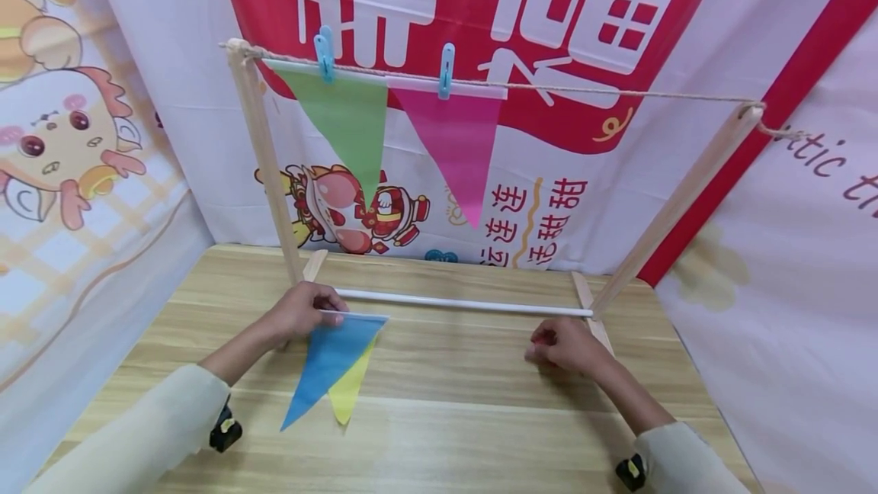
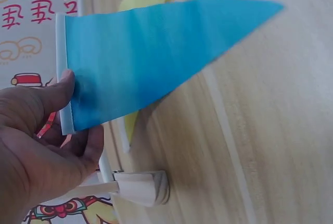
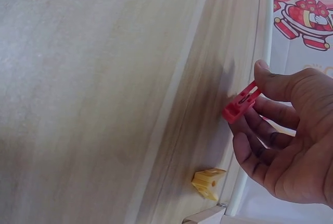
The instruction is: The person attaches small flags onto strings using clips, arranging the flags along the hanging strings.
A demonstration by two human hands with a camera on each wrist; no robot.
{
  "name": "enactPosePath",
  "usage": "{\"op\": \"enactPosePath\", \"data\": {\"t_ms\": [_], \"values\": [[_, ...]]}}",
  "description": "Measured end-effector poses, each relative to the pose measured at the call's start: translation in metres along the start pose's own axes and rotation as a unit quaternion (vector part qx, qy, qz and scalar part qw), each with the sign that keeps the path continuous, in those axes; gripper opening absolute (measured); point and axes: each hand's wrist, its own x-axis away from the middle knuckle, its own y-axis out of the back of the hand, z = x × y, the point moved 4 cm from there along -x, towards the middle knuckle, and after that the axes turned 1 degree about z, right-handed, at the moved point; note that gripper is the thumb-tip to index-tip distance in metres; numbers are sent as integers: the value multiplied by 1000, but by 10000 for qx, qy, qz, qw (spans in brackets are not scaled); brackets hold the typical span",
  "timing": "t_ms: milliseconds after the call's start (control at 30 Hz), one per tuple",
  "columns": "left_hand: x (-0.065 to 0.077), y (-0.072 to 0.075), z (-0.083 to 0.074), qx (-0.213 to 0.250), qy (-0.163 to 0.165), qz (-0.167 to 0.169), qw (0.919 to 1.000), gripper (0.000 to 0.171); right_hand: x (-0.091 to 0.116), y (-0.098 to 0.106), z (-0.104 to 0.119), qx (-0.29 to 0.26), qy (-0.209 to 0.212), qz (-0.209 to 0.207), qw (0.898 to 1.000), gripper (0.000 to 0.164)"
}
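My left hand (image 1: pixel 307 311) pinches a blue triangular pennant (image 2: pixel 140 57) by its white top strip, lifted over the table. Beneath it a yellow pennant (image 1: pixel 351 387) lies on the wood, partly covered. Toward the right post, my right hand (image 1: pixel 568 345) holds a red clothespin (image 3: pixel 240 104) between thumb and fingers. A yellow clothespin (image 3: pixel 208 182) rests on the table close by; the head view does not show it. Above, a green pennant (image 1: pixel 346 128) and a pink pennant (image 1: pixel 456 143) hang from a string (image 1: pixel 562 88), each with a light blue clothespin (image 1: pixel 446 71) on it.
Two wooden posts, left (image 1: pixel 264 158) and right (image 1: pixel 679 204), carry the string. Low between them runs a white rod (image 1: pixel 453 301), behind both hands. Printed cloths (image 1: pixel 226 174) enclose the wooden table (image 1: pixel 466 448) at the back and sides.
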Motion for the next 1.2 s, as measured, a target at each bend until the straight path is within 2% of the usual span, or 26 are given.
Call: {"op": "enactPosePath", "data": {"t_ms": [300,500,600,900,1200], "values": [[4,-1,-13,117,5,341,9994,13,0,3,3,96,16,63,9999,17],[6,0,-18,129,25,499,9987,23,1,4,4,150,59,44,9999,16],[6,2,-19,360,83,578,9976,25,1,5,5,110,145,49,9998,16],[10,14,-31,1143,-80,848,9898,29,-1,10,7,-149,218,206,9994,17],[8,19,-45,1523,-124,946,9837,34,-7,20,6,61,234,111,9996,28]]}}
